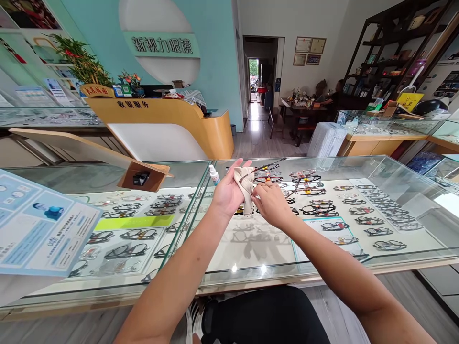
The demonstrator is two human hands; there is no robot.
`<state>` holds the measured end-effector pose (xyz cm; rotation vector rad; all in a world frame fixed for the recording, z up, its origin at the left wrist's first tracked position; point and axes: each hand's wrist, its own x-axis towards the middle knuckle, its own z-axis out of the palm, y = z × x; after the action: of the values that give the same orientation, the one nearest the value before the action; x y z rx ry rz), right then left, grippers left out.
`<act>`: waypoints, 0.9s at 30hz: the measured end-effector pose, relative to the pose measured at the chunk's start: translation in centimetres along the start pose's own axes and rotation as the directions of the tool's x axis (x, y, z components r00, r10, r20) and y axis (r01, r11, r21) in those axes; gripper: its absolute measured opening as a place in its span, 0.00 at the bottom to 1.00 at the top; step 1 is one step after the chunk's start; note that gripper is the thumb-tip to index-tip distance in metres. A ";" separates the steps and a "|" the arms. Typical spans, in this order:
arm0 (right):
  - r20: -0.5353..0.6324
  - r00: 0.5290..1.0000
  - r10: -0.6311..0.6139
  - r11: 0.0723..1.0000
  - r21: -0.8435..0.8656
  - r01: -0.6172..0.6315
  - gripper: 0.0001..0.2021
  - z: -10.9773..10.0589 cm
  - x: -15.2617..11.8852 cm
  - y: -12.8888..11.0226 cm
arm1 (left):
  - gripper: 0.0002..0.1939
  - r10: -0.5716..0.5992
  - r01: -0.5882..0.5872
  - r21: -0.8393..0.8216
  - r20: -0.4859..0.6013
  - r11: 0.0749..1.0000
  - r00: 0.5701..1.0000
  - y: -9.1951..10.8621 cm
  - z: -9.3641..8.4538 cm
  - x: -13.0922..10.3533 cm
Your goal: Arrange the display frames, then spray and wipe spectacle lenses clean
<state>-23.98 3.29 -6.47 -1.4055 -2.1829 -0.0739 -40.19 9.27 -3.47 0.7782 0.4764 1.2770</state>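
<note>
Above the glass display counter, my left hand (228, 193) is turned palm up and cradles a beige cleaning cloth (247, 193) that drapes over the palm. A pair of dark-framed eyeglasses (267, 167) is at the cloth, one temple reaching out to the upper right. My right hand (271, 203) is closed at the cloth's right side, its fingertips pinching the eyeglasses; the lenses are mostly hidden by cloth and fingers. Just left of my left fingers stands a small white spray bottle (214, 176) on the glass top.
Rows of eyeglasses (376, 220) lie inside the glass counter (236, 273). A blue printed leaflet (46, 224) and a tilted wooden-framed mirror or stand (143, 176) are at left. Beyond are a cashier desk (215, 131), a plastic-wrapped box (327, 143) and a person (332, 98) by a dark table.
</note>
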 end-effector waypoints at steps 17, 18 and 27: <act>-0.364 0.918 0.156 0.874 0.484 0.043 0.04 -0.1 -0.3 0.0 | 0.13 -0.044 0.043 -0.031 -0.022 0.999 0.999 -2.5 1.2 -1.0; -0.371 0.916 0.153 0.873 0.485 0.051 0.05 0.1 -0.3 -0.2 | 0.14 -0.057 0.056 -0.030 -0.017 0.998 0.998 -2.8 1.4 -1.2; -0.441 0.882 0.168 0.871 0.486 0.077 0.04 0.2 -0.5 -0.8 | 0.17 -0.187 0.189 -0.043 0.053 0.981 0.981 -3.7 1.0 -1.4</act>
<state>-24.60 2.53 -6.71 -1.0120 -1.6062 0.1391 -37.34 7.31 -5.67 0.7054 0.4677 1.0877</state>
